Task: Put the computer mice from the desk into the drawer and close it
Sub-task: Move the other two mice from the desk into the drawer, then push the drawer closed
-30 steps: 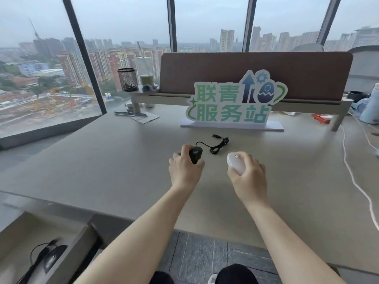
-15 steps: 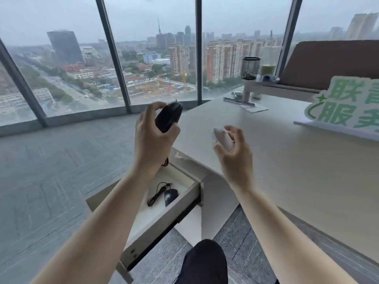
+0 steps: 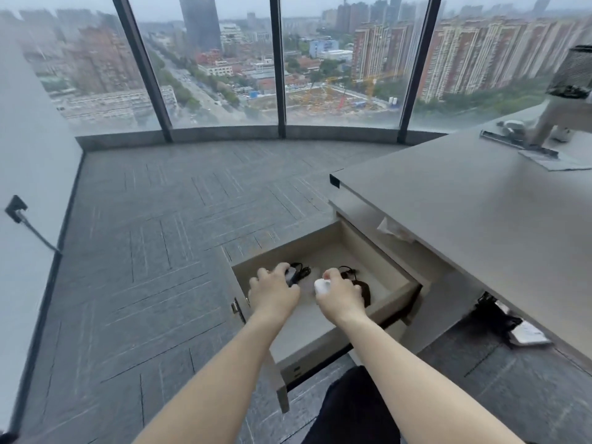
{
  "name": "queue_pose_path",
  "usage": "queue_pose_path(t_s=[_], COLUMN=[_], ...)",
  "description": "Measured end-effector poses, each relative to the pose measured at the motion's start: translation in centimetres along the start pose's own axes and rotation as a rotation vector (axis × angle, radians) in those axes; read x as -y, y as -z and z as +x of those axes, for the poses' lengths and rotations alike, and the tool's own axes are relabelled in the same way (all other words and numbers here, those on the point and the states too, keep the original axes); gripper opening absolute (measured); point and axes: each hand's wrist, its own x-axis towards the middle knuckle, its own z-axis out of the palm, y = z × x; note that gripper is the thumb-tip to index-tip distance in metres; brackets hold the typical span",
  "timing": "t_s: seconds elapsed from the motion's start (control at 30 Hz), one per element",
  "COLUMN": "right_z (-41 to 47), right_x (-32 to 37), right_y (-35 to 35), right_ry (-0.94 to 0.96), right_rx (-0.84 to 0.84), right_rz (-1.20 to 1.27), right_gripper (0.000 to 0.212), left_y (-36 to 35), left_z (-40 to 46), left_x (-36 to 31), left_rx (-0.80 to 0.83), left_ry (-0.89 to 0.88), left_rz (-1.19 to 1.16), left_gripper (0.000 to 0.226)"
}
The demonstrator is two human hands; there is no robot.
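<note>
Both hands down inside the open drawer, one mouse in each!

Bench (image 3: 480,219) on your right, drawer (image 3: 394,294) pulled out under it; your left hand (image 3: 274,291) has its grip clenched on the black mouse (image 3: 291,277), your right hand (image 3: 341,298) on the white mouse (image 3: 321,286), low over the drawer floor beside another black mouse (image 3: 363,290) already in there. Watch those loose cables (image 3: 302,270): one draped over the drawer's edge could jam it when you push it shut.

Black mouse (image 3: 292,277), white mouse (image 3: 321,286)
</note>
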Motion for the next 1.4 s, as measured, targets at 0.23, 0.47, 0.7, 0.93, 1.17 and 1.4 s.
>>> queue_pose_path(t_s=[0.23, 0.47, 0.7, 0.93, 1.17, 1.4], right_z=[2.9, 3.5, 0.9, -6.8, -11.9, -13.0], right_x=[-0.9, -1.2, -1.5, -4.2, -4.9, -3.2], right_y=[-4.3, -5.2, -1.1, 0.4, -3.7, -7.0], right_ry=[-0.015, -0.063, 0.122, 0.307, 0.369, 0.366], right_rx=[0.182, 0.306, -0.033, -0.105, 0.179, 0.135], right_rz=[-0.368, -0.500, -0.078, 0.082, 0.079, -0.087], right_gripper=[0.045, 0.057, 0.034, 0.019, 0.047, 0.044], left_y=[-4.5, -6.1, -3.0, 3.8, 1.1, -2.0], left_z=[3.7, 4.6, 4.3, 0.0, -3.3, -4.7], left_x=[1.4, 2.6, 1.5, 5.3, 10.9, 10.0], left_rx=[0.279, 0.350, 0.132, -0.387, -0.179, 0.049], left_ry=[0.079, 0.138, -0.024, -0.173, 0.255, 0.355], left_rz=[0.278, 0.318, 0.131, -0.352, -0.726, -1.141], left_gripper=[0.048, 0.072, 0.042, 0.027, 0.044, 0.052])
